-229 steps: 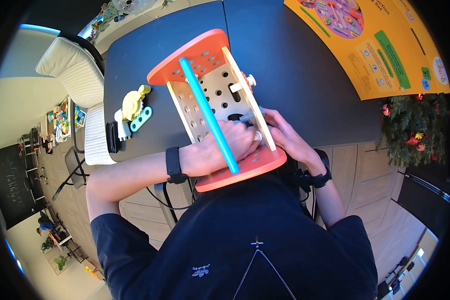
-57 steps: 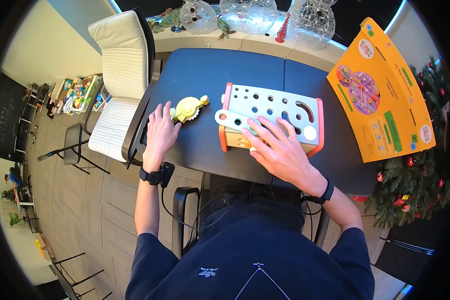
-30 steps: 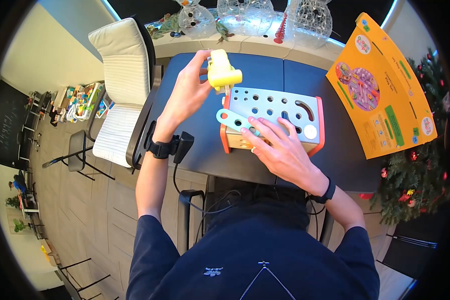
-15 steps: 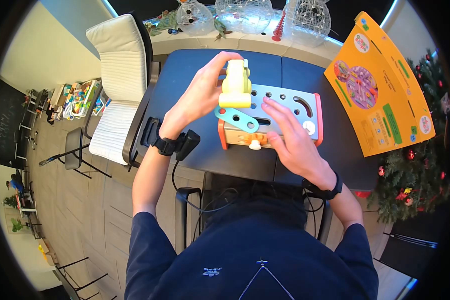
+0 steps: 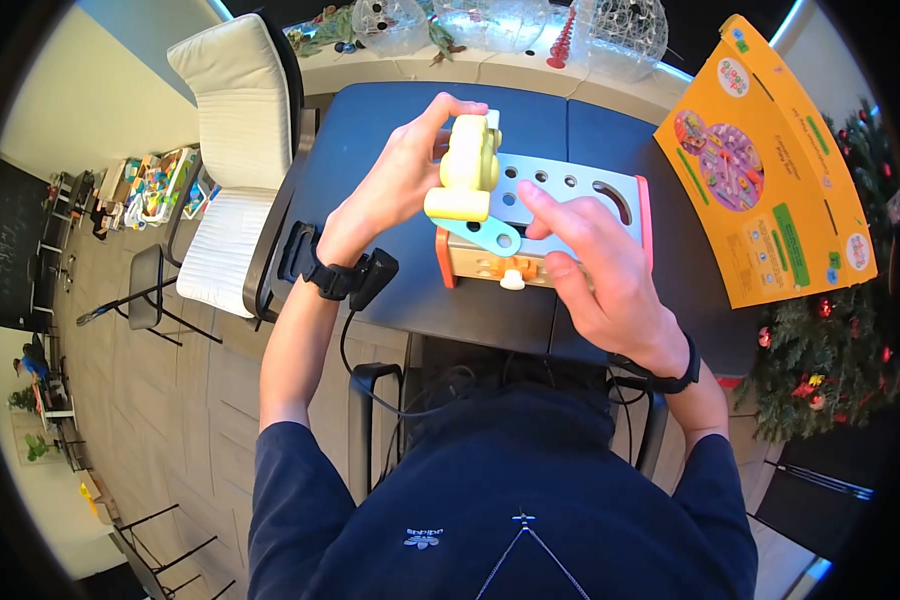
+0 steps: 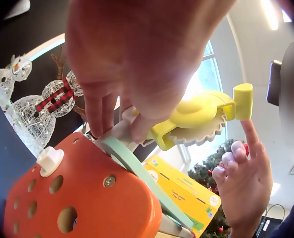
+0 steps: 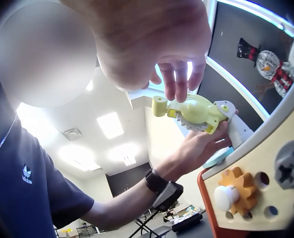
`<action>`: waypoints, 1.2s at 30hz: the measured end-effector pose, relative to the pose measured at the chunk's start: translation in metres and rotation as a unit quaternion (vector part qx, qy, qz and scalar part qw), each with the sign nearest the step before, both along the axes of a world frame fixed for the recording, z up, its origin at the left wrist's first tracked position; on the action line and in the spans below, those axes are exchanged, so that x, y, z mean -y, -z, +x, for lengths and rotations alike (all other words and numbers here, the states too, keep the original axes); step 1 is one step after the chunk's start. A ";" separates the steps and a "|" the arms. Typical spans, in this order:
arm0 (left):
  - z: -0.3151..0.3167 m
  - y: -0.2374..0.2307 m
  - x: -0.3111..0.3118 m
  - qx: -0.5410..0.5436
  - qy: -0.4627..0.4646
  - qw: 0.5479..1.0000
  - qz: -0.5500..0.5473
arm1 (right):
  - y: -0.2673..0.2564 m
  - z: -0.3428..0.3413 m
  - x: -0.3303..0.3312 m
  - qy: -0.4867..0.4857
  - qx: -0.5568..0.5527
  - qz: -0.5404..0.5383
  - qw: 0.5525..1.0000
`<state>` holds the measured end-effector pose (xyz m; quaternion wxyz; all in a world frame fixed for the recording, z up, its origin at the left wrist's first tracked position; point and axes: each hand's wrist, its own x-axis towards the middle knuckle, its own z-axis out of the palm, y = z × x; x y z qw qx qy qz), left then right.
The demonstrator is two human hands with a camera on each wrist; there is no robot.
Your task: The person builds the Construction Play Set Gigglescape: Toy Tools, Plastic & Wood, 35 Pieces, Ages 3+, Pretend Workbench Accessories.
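Observation:
My left hand (image 5: 400, 175) grips a yellow toy saw (image 5: 467, 165) over the left end of a wooden toy workbench (image 5: 526, 166). In the left wrist view the saw (image 6: 201, 111) shows its toothed disc, and its pale end is close to the workbench's red side (image 6: 99, 193). A turquoise holed strip (image 5: 488, 234) lies on the top edge below it. Over the workbench's right part is my right hand (image 5: 610, 275), index finger extended, other fingers bent, holding nothing. That fingertip is at the saw's yellow cylinder (image 6: 243, 101); contact is unclear. An orange gear (image 7: 244, 191) with a white peg (image 7: 226, 198) sits on the front.
A large orange box (image 5: 780, 180) stands at the table's right, beside a decorated tree (image 5: 820, 370). A white cushioned chair (image 5: 232, 130) is at the left. Wire snowmen (image 5: 620, 30) line the ledge behind the table (image 5: 370, 120).
My left hand picked up the saw from the table's left and brought it over the workbench. My right hand lifted off the workbench and strip. Earlier, the workbench was tipped with both hands at it.

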<state>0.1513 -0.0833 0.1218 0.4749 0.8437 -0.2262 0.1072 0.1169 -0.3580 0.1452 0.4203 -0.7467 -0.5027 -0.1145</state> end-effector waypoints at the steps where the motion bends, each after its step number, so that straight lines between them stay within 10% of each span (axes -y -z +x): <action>1: 0.000 0.001 -0.001 0.001 0.003 1.000 -0.001 | 0.000 -0.002 -0.001 -0.004 -0.012 -0.014 1.000; 16: 0.002 0.014 -0.008 -0.050 0.045 0.995 -0.078 | 0.048 -0.020 -0.013 -0.046 -0.039 -0.043 0.997; 22: -0.005 0.006 -0.007 -0.027 0.030 0.999 -0.025 | 0.056 -0.026 0.009 -0.028 -0.056 -0.215 0.975; 36: -0.049 0.003 -0.019 -0.015 -0.104 0.993 0.057 | 0.028 -0.018 -0.003 -0.005 -0.094 -0.043 0.995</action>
